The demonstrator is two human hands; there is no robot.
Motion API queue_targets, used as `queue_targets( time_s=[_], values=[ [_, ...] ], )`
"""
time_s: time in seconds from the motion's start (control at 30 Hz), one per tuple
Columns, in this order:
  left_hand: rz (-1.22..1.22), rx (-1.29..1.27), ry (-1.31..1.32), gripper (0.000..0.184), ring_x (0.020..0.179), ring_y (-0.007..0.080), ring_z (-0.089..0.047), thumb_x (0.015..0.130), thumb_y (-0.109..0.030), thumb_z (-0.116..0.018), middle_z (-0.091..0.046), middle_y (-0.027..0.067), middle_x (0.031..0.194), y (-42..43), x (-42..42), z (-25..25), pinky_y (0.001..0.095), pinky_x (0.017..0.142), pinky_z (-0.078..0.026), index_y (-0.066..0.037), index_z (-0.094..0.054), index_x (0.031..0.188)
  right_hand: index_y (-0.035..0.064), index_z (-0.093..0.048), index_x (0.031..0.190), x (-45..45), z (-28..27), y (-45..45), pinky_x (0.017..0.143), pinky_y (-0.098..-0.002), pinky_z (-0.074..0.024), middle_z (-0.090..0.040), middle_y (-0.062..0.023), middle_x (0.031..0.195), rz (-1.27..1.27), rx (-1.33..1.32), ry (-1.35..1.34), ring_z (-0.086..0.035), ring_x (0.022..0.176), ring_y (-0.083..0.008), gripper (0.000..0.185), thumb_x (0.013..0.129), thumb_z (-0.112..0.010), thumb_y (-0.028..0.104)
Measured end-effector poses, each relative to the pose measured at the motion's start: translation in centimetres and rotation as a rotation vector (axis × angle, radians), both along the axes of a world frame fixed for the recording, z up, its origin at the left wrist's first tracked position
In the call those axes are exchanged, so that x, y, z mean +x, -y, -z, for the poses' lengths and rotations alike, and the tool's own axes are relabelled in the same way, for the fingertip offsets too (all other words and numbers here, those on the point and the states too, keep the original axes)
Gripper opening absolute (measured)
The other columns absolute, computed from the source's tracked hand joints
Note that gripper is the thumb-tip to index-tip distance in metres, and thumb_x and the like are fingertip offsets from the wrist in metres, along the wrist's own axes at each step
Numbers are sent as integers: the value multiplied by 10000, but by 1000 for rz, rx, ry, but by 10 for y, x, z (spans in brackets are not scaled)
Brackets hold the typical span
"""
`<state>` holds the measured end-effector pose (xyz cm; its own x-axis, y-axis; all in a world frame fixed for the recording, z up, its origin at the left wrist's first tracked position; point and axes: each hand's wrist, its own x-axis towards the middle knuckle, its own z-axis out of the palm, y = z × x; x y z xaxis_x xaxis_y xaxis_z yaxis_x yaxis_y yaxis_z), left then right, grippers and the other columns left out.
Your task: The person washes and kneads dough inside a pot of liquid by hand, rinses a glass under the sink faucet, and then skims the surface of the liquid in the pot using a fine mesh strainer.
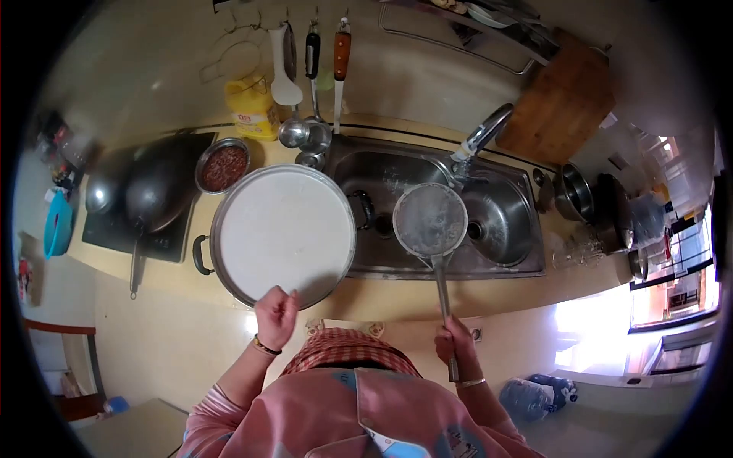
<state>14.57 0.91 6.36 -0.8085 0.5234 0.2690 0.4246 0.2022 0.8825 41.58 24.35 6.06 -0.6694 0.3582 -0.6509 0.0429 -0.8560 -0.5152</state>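
My right hand (456,340) is wrapped round the handle of a round fine-mesh strainer (431,220). Its mesh is held level above the divider of the double sink, with whitish residue on it. My left hand (276,319) is closed in a fist at the front rim of a large two-handled pot (217,252); whether anything is inside the fist is hidden. White liquid (282,229) fills the pot, which stands left of the sink and partly overlaps its left edge. A shadow falls on the liquid near my left hand.
A steel double sink (366,168) with a faucet (489,130) lies behind the strainer. Left of the pot are a bowl of reddish-brown food (224,168) and a wok (160,195) on a cooktop. Ladles (294,132) hang behind; a cutting board (561,95) leans at right.
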Motion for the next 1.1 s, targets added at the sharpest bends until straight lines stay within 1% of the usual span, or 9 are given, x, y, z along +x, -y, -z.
queue_targets(
  time_s=[0.07,0.33,0.53,0.63,0.7,0.77,0.83,0.93,1.1],
  values=[
    [-40,66,266,295,506,40,-255,837,-55,-542,-314,-36,526,9,-8,1,204,427,-263,-52,-373,595,178,-459,1192,4,-6,10,316,-182,-225,-354,43,578,44,63,-16,-255,369,-38,287,914,-421,239],
    [203,125,236,262,520,50,-321,748,-51,-648,-385,-13,561,-79,18,-59,201,446,-314,-45,-398,671,173,-431,1211,2,-11,21,317,-187,-232,-364,34,592,68,254,50,-268,372,-41,298,915,-413,181],
    [341,157,764,218,526,30,-391,850,-175,-557,-447,-40,587,-155,42,15,185,469,-328,-70,-470,680,148,-380,1242,11,-26,12,314,-191,-236,-350,33,587,38,406,43,-280,370,-40,329,913,-393,150],
    [310,170,820,254,521,39,-402,870,-208,-523,-452,-40,574,-180,51,40,186,474,-336,-70,-480,661,137,-356,1256,21,-30,5,314,-194,-239,-331,33,576,5,429,51,-277,364,-41,349,909,-392,144],
    [281,124,808,180,550,44,-432,864,-169,-529,-487,-31,605,-196,53,60,188,509,-368,-60,-539,721,130,-345,1261,26,-32,0,313,-197,-240,-320,33,569,-11,424,63,-273,361,-41,358,907,-394,144],
    [153,111,446,145,592,65,-486,844,-157,-559,-510,-4,633,-214,54,85,212,541,-410,-31,-561,772,112,-343,1258,30,-33,-5,313,-202,-244,-307,33,557,-25,405,97,-273,359,-42,359,903,-389,136],
    [142,55,446,125,627,75,-507,826,-139,-581,-524,5,674,-223,55,65,214,581,-426,-16,-566,841,106,-340,1259,32,-34,-10,313,-201,-244,-305,32,557,-37,398,104,-275,359,-43,362,900,-389,131],
    [53,240,864,213,747,67,-500,773,-166,-654,-556,-14,742,-245,58,47,194,682,-398,-2,-571,881,98,-334,1260,33,-36,-18,313,-197,-243,-306,29,554,-71,394,99,-278,360,-43,368,897,-390,124],
    [3,139,923,331,602,71,-472,697,-299,-721,-531,-5,652,-276,52,65,212,553,-386,-15,-561,757,80,-325,1259,34,-29,-26,311,-185,-245,-324,30,544,-124,383,100,-287,358,-39,376,894,-402,120]
  ],
)
